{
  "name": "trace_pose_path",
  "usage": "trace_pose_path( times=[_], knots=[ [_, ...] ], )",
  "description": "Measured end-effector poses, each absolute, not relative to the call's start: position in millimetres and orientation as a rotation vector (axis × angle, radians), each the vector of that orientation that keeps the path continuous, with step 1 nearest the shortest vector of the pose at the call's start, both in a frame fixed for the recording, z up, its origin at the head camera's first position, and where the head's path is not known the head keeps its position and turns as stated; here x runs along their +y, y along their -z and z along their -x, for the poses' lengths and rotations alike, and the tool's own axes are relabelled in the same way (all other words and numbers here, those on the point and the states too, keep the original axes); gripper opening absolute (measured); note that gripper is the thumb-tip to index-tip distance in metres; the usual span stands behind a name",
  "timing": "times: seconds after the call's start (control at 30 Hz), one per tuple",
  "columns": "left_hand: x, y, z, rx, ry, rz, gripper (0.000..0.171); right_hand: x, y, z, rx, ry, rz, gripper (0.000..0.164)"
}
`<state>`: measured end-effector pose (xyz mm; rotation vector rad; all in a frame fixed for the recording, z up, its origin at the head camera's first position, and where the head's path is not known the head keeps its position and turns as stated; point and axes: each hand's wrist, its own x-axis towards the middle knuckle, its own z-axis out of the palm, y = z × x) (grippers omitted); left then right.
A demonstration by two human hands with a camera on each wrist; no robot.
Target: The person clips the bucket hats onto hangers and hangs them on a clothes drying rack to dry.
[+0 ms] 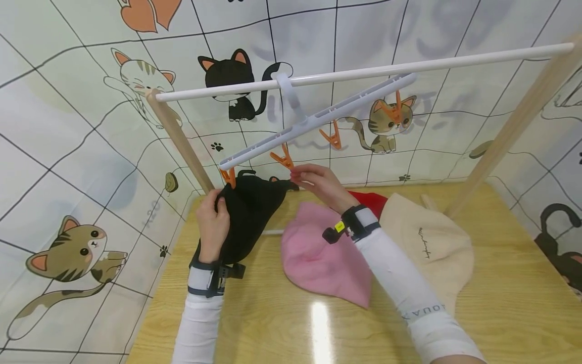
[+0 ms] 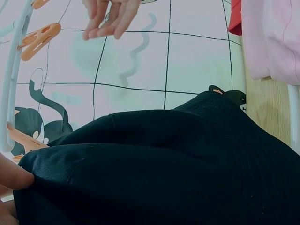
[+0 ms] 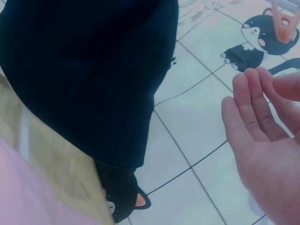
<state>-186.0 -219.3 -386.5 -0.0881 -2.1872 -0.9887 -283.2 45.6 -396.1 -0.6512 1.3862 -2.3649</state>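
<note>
My left hand (image 1: 213, 222) pinches the top of a black bucket hat (image 1: 250, 212), thumb in front. The hat hangs at the left end of a white clip hanger (image 1: 273, 139), and an orange clip (image 1: 229, 177) there meets its upper edge. In the left wrist view, that clip (image 2: 28, 140) sits right at the pinched fabric. My right hand (image 1: 325, 184) is raised by a second orange clip (image 1: 284, 159), its fingers nearly straight and nothing held. The right wrist view shows a gap between this hand (image 3: 262, 126) and the clip (image 3: 284, 28).
The hanger hooks on a white rail (image 1: 364, 75) between wooden posts and tilts down to the left. Two more orange clips (image 1: 333, 136) hang along it. A pink hat (image 1: 323, 253), a red item (image 1: 370, 202) and a cream hat (image 1: 427, 242) lie on the wooden table (image 1: 273, 313).
</note>
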Motion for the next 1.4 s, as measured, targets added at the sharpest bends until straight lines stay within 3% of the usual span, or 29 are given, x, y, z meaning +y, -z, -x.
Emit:
trace_pose_path(
  times=[0.47, 0.77, 1.13, 1.4],
  knots=[
    [-222, 391, 186, -2.208, 1.008, 0.082, 0.017, 50, 353, 287, 1.493, 2.295, 0.817, 0.03],
    [-223, 394, 187, -2.19, 0.965, 0.115, 0.016, 39, 330, 285, 1.598, 2.201, 0.822, 0.041],
    [-224, 394, 184, -2.223, 0.961, 0.12, 0.017, 28, 316, 282, 1.52, 2.155, 0.845, 0.033],
    [-223, 395, 185, -2.241, 0.978, 0.13, 0.018, 20, 317, 281, 1.445, 2.177, 0.856, 0.036]
  ],
)
